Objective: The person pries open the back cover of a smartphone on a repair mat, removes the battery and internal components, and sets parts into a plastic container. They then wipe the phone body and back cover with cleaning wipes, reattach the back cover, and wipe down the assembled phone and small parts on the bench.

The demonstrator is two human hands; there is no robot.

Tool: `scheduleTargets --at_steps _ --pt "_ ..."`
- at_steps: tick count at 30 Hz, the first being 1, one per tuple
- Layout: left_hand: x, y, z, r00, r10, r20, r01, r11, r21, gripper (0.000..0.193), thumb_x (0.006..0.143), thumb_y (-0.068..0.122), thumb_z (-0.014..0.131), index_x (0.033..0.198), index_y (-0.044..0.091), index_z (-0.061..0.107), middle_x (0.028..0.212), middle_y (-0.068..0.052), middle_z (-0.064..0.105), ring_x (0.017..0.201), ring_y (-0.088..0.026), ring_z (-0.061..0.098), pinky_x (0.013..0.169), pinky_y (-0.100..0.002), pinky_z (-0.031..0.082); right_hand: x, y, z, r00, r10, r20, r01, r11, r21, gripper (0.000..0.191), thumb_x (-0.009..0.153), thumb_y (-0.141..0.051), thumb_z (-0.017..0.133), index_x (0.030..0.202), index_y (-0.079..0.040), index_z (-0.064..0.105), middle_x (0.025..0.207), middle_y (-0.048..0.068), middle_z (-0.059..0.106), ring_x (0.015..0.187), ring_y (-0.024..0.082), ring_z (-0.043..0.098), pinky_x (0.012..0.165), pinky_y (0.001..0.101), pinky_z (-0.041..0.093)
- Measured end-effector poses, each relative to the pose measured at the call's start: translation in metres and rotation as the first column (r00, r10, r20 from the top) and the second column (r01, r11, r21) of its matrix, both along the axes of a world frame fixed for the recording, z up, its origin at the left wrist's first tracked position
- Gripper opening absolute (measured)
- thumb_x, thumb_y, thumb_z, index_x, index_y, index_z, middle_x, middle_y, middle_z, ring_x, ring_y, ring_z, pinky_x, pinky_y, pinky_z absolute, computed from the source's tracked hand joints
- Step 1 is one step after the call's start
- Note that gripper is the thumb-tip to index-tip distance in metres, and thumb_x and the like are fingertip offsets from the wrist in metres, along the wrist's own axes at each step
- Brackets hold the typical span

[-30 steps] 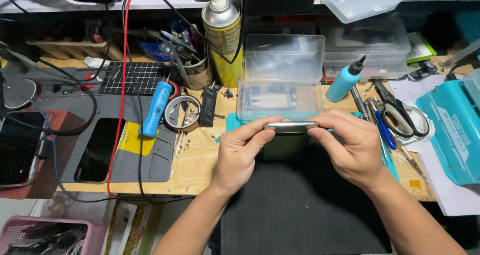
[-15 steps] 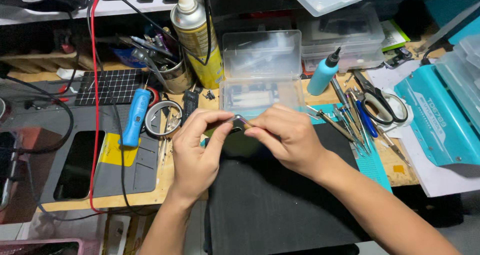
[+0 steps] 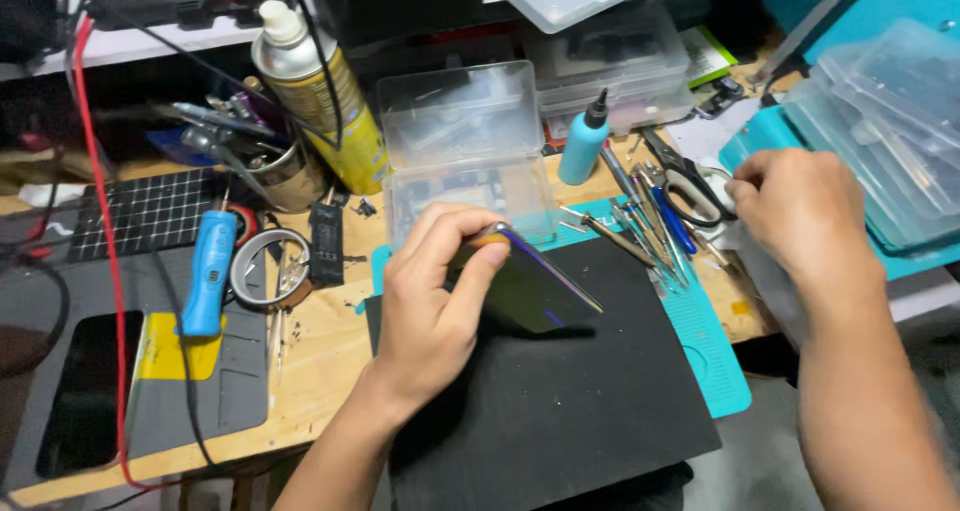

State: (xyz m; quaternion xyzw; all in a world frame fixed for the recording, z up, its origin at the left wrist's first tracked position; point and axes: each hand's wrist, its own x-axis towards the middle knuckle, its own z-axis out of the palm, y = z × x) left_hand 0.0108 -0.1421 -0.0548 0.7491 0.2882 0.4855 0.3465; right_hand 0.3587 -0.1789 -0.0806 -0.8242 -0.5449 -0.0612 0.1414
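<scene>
Presently, a dark phone [image 3: 525,289] is held tilted above the black mat [image 3: 560,401] at 6 o'clock, pinched at one end by left hand [image 3: 430,311] fingers, while right hand [image 3: 800,221], fingers curled, touches tools [image 3: 650,231] at 2 o'clock; one-ended grip risks slipping.

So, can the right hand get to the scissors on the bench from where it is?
Probably yes: the right hand hovers just beside the scissors, holds nothing that shows, and nothing lies between them.
</scene>
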Motion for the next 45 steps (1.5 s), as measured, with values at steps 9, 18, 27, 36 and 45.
scheduleTargets --at_steps 9,18,27,36,45 --pt "0.055 -0.013 0.001 0.988 -0.14 -0.06 0.144 0.987 0.076 0.013 0.099 0.004 0.065 0.11 -0.002 0.066 0.105 -0.013 0.067 0.094 -0.024 0.069 0.083 -0.03 0.054 0.033 -0.022 -0.04 0.996 0.084 0.036 -0.086 0.995 0.06 0.014 0.085 -0.021 0.077 0.098 -0.016 0.083 0.094 0.016 0.073 0.088 0.038 0.069 0.077 0.0499 0.054" --pt "0.044 -0.02 0.007 0.994 -0.055 -0.09 0.062 0.996 0.072 0.013 0.097 0.004 0.066 0.109 -0.002 0.068 0.101 -0.011 0.067 0.091 -0.023 0.068 0.082 -0.031 0.053 0.04 -0.002 -0.056 0.979 0.151 0.135 -0.154 0.988 0.011 0.006 0.082 -0.019 0.079 0.084 -0.014 0.081 0.094 0.011 0.072 0.088 0.034 0.07 0.077 0.0478 0.055" --pt "0.003 -0.016 0.002 0.995 0.077 -0.059 -0.074 0.996 0.05 0.014 0.096 0.004 0.068 0.108 -0.003 0.068 0.103 -0.011 0.068 0.093 -0.02 0.069 0.083 -0.03 0.054 0.016 -0.012 0.007 0.944 0.308 -0.122 -0.237 0.886 0.399 0.008 0.095 -0.015 0.082 0.1 -0.009 0.081 0.1 0.009 0.076 0.086 0.023 0.071 0.076 0.0353 0.054" --pt "-0.031 -0.006 -0.007 0.986 0.168 -0.02 -0.168 0.985 0.03 0.014 0.096 0.004 0.068 0.108 -0.002 0.068 0.102 -0.009 0.069 0.093 -0.019 0.07 0.084 -0.028 0.054 -0.041 0.004 0.033 0.84 0.536 -0.082 -0.425 0.745 0.514 0.012 0.08 0.004 0.081 0.09 0.004 0.074 0.119 0.021 0.073 0.105 0.03 0.069 0.089 0.0366 0.054" --pt "-0.043 0.003 -0.019 0.984 0.178 0.022 -0.178 0.984 -0.014 0.014 0.095 0.003 0.069 0.108 -0.003 0.068 0.103 -0.01 0.069 0.095 -0.019 0.069 0.087 -0.028 0.054 -0.169 0.02 0.02 0.442 0.665 -0.601 -0.305 0.742 0.597 0.009 0.094 -0.003 0.074 0.101 0.002 0.073 0.097 0.009 0.077 0.084 0.01 0.073 0.076 0.0258 0.06"
